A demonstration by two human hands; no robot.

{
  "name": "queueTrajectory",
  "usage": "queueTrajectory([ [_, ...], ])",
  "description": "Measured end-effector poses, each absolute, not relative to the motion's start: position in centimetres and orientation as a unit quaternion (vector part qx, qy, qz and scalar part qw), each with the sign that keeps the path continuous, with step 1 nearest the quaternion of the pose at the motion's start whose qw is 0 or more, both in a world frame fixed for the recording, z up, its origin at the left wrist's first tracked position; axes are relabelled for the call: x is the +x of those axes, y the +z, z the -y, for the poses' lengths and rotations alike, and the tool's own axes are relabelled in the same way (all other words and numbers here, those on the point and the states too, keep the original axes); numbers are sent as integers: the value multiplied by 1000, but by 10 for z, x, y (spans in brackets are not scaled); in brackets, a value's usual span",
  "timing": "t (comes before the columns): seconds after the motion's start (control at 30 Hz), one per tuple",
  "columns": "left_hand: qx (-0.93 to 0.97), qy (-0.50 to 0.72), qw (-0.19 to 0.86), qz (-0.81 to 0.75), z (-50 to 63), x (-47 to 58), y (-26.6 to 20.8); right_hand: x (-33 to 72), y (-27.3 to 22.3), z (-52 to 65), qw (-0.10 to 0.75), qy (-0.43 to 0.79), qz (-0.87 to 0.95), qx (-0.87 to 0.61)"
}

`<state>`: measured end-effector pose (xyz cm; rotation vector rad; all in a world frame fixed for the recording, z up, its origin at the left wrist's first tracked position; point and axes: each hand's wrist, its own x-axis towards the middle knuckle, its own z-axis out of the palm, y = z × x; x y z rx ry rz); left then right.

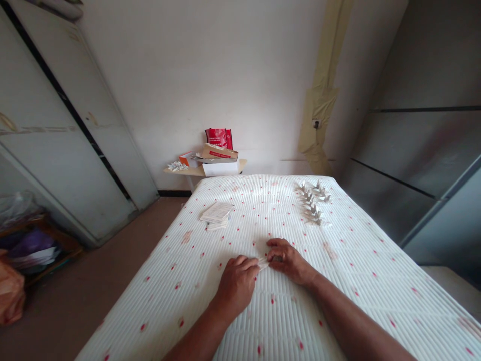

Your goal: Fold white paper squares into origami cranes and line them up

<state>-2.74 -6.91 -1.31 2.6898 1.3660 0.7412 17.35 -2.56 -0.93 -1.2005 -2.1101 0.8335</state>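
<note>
Between my two hands lies a small piece of folded paper (262, 263), pale with faint print, close to the ribbed bedspread. My left hand (239, 278) is closed, its fingertips pressed on the paper's left end. From the right, my right hand (284, 258) pinches the other end with curled fingers. Most of the paper's shape is hidden by the fingers. A stack of printed paper sheets (218, 213) rests farther off to the left. On the far right of the bed stand several folded paper cranes (311, 203) in loose rows.
The bed (263, 311) has a white spread with red dots. Behind it, a small side table (193, 172) bears a white box (221, 168), a red bag (218, 138) and several small white pieces (178, 166). Wardrobes stand left (75, 125) and right (417, 135).
</note>
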Motion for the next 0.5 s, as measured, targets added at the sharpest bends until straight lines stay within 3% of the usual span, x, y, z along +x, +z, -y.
queueTrajectory([
  [0.5, 869, 241, 22, -432, 71, -27, -7, 155, 9, 20, 205, 223, 808, -506],
])
